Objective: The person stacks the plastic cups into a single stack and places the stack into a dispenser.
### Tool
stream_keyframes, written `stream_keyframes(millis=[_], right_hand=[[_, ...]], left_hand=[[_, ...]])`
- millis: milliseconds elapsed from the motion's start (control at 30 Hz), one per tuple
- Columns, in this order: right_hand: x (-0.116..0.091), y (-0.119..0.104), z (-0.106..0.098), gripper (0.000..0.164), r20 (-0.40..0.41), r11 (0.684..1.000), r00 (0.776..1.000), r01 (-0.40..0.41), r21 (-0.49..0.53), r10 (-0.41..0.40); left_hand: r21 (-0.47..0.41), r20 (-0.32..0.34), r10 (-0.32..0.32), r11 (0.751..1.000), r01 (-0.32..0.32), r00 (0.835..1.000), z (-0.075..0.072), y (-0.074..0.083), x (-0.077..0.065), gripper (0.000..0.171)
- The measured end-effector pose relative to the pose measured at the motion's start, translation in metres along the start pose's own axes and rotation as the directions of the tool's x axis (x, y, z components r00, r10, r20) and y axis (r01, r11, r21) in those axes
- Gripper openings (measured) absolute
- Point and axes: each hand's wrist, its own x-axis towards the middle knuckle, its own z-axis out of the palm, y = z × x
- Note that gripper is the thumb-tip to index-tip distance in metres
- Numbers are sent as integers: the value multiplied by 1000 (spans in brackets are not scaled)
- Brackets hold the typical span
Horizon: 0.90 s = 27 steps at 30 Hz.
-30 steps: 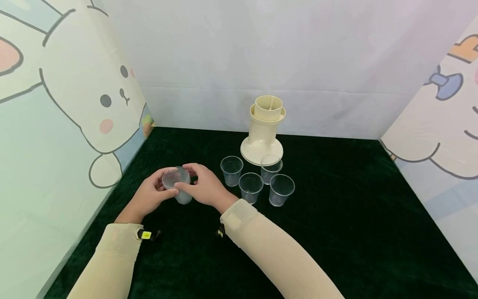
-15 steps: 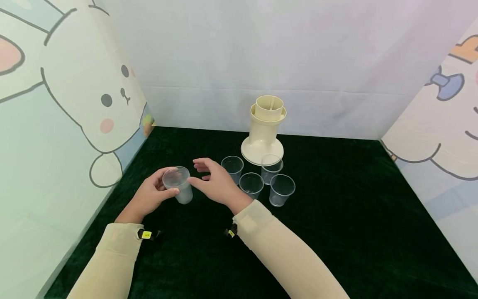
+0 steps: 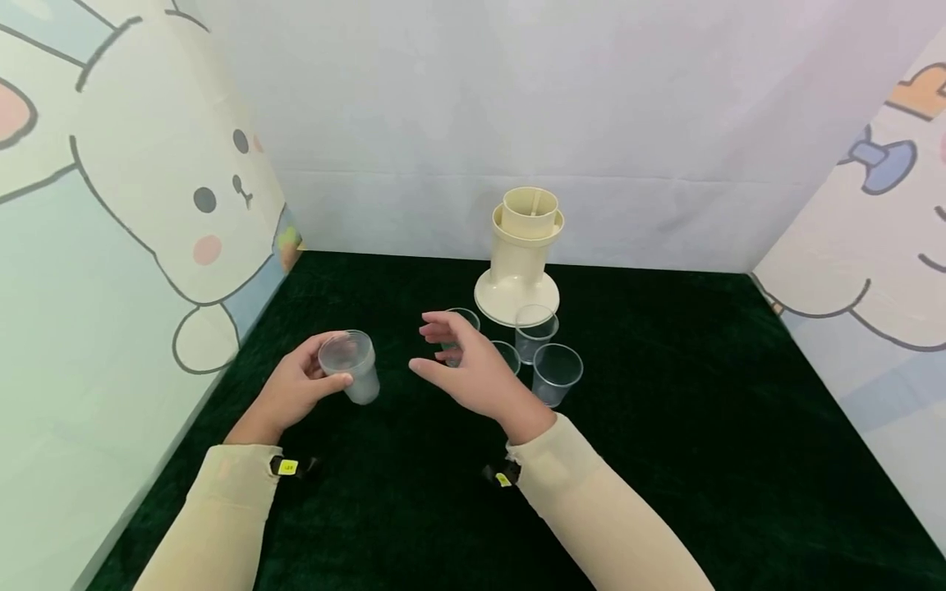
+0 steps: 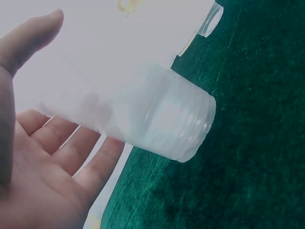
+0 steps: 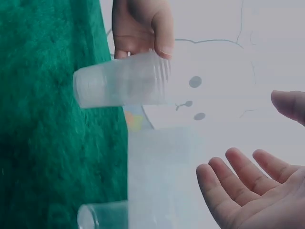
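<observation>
My left hand point(image 3: 288, 392) grips a stack of nested clear plastic cups point(image 3: 363, 384) by its upper side at the left of the table, fingers behind and thumb in front. Several rims show close together on the stack point(image 5: 121, 81) in the right wrist view. Off to its right, my right hand point(image 3: 484, 373) is spread with nothing in it. Behind that hand several single clear cups stand upright; a front right cup point(image 3: 557, 376) and a back right cup point(image 3: 535, 335) show best. My right hand partly hides the other cups; no contact with them is plain.
A cream plastic stand point(image 3: 517, 263) with a round base and a double tube rises behind the cups. Dark green cloth point(image 3: 702, 427) covers the table. A white curtain point(image 3: 628, 107) closes off the back, and cartoon-printed panels line both sides.
My right hand has let go of the cup stack and moved right, fingers spreading, until it covers part of the standing cups. My left hand has kept its grip on the stack.
</observation>
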Motion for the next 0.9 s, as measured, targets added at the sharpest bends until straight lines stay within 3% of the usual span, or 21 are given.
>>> stream_keyframes(millis=[133, 467, 733, 900], right_hand=[[-14, -3, -13, 59, -9, 999, 999, 31, 7, -31], [-46, -6, -49, 60, -131, 995, 987, 90, -51, -96], [-72, -2, -76, 61, -254, 989, 958, 110, -101, -132], [-83, 6, -87, 61, -288, 983, 946, 109, -148, -149]], left_hand=[[-24, 12, 8, 1000, -8, 1000, 0, -1, 0, 64], [-31, 13, 13, 999, -13, 1000, -1, -3, 1, 64], [-42, 17, 7, 999, -6, 1000, -1, -3, 0, 64], [-47, 11, 13, 999, -13, 1000, -1, -4, 0, 64]])
